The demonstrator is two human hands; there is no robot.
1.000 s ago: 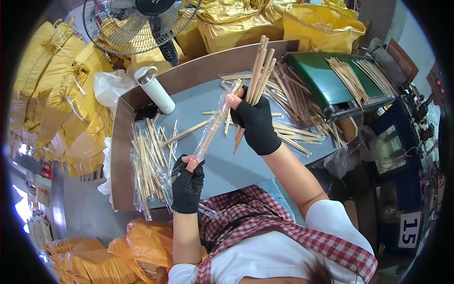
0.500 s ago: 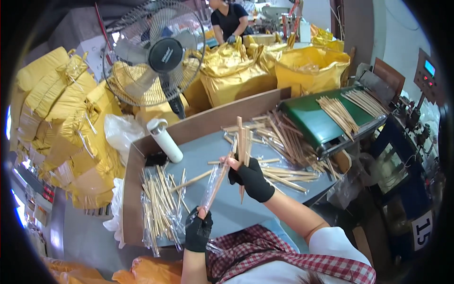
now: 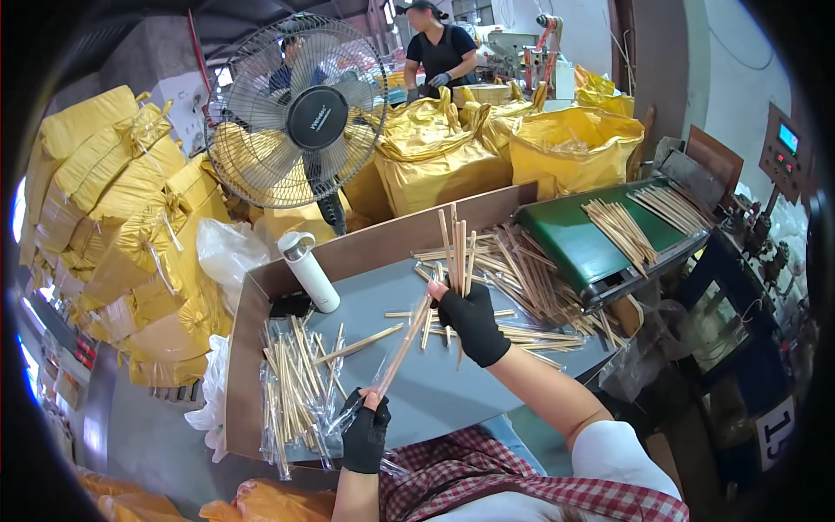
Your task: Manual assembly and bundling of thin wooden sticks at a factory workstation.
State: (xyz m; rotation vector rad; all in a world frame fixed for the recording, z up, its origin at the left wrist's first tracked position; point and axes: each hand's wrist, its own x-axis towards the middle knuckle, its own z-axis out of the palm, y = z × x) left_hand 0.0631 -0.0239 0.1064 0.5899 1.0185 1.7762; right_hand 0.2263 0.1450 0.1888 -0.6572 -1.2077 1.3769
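Note:
In black fingerless gloves, both my hands are over the grey table [image 3: 383,300]. My left hand [image 3: 365,435] is closed on the lower end of slim wooden chopsticks [image 3: 405,350] in a clear plastic sleeve. The upper end is at the thumb and fingertips of my right hand [image 3: 472,326]. That hand is also closed around a bundle of chopsticks [image 3: 457,248] standing upright and slightly fanned. Left of my hands lies a heap of wrapped chopsticks [image 3: 291,383]. Beyond my right hand more wrapped chopsticks [image 3: 539,274] are piled.
A green conveyor belt [image 3: 557,226] at the right carries two groups of chopsticks [image 3: 619,230]. A white bottle [image 3: 310,277] stands inside the brown table rim [image 3: 391,228]. Behind are a fan [image 3: 317,118], yellow sacks [image 3: 444,165] and a co-worker [image 3: 442,56]. Yellow bundles [image 3: 113,217] are stacked left.
The view has tilted up a little, showing more of the co-worker. The chopsticks in my right hand are more spread at the top. Both hands keep their holds.

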